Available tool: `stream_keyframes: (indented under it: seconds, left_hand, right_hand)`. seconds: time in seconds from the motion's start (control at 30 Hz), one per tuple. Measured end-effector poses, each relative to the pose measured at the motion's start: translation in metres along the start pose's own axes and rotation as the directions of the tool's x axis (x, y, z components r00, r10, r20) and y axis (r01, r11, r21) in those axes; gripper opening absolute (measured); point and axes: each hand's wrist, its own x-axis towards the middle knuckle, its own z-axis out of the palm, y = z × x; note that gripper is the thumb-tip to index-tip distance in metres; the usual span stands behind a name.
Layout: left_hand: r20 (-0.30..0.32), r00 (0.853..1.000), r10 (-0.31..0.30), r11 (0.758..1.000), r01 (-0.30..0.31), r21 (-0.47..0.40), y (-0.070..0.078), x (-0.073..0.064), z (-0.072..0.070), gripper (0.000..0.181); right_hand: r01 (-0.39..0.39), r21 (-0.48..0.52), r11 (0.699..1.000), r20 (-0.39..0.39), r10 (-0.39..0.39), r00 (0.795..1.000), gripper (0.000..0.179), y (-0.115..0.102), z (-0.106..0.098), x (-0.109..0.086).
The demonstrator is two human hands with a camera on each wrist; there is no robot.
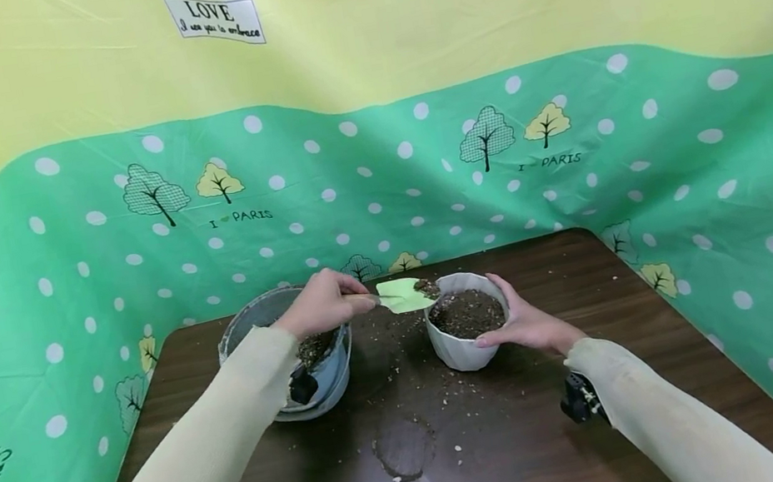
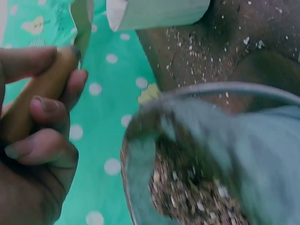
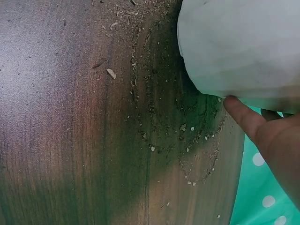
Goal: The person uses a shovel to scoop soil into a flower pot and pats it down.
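Note:
My left hand [image 1: 326,301] grips the wooden handle [image 2: 44,89] of a small trowel with a light green blade [image 1: 401,296]. Dark soil [image 1: 428,288] sits at the blade's tip, right at the rim of a white faceted pot [image 1: 461,352]. Potting soil [image 1: 469,312] shows inside this pot. With thumb and fingers spread around its right side, my right hand [image 1: 532,325] holds the pot; in the right wrist view a finger [image 3: 241,115] presses near its lower edge. Below the left hand stands a grey-blue bucket [image 1: 339,383] with soil mix [image 2: 197,197] in it.
Loose soil and pale bits are scattered over the dark wooden table [image 1: 524,438] between bucket and pot. A ring of soil [image 1: 378,453] marks the tabletop nearer the front. Green and yellow polka-dot cloth [image 1: 375,167] hangs around the table's back and sides.

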Motion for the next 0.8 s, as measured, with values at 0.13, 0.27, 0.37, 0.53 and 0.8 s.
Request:
stream_keyframes:
  seconds: [0.13, 0.27, 0.37, 0.53, 0.8]
  left_hand:
    - [-0.013, 1.000, 0.021, 0.994, -0.020, 0.103, 0.005, 0.009, 0.013, 0.016]
    - [-0.032, 0.999, 0.045, 0.975, -0.037, 0.221, 0.010, 0.012, 0.022, 0.020]
    - [-0.069, 0.996, 0.053, 0.956, -0.031, 0.292, 0.014, 0.012, 0.026, 0.020]
    - [-0.113, 0.990, 0.090, 0.930, -0.042, 0.366, 0.016, 0.011, 0.028, 0.016]
    - [-0.190, 0.948, 0.254, 0.844, -0.121, 0.522, 0.012, 0.001, 0.025, 0.011]
  right_hand:
    - [0.005, 0.013, 1.000, -0.003, -0.004, 1.000, 0.122, 0.000, 0.000, -0.001]
    - [0.013, 0.025, 1.000, -0.002, -0.013, 1.000, 0.122, 0.000, 0.001, 0.000]
    - [0.016, 0.024, 1.000, -0.007, -0.016, 1.000, 0.122, 0.000, 0.001, 0.000]
    - [0.000, 0.017, 1.000, -0.011, 0.000, 1.000, 0.122, -0.001, 0.002, 0.001]
    - [-0.022, 0.000, 1.000, -0.009, 0.022, 1.000, 0.123, -0.002, 0.001, 0.001]
